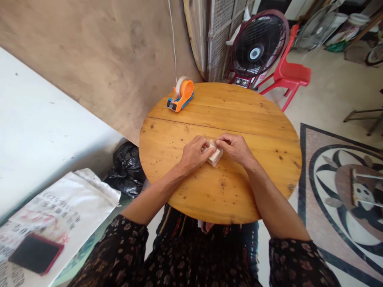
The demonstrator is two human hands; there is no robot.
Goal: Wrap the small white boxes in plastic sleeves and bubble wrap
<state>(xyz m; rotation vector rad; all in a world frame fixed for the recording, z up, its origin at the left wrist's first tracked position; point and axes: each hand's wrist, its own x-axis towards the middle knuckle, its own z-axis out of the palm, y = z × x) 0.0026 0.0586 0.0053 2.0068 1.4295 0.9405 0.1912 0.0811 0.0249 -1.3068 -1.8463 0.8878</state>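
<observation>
A small pale packet (214, 156), wrapped in what looks like clear film, lies near the middle of a round wooden table (239, 119). My left hand (194, 153) grips its left side with curled fingers. From the right, my right hand (235, 147) pinches the packet's top edge. Both hands rest on the tabletop and cover part of the packet.
An orange tape dispenser (181, 95) with a white roll sits at the table's far left edge. Behind the table stand a floor fan (257, 50) and a red plastic chair (291, 73). A black bag (125, 169) and a printed white sack (54, 215) lie at the left.
</observation>
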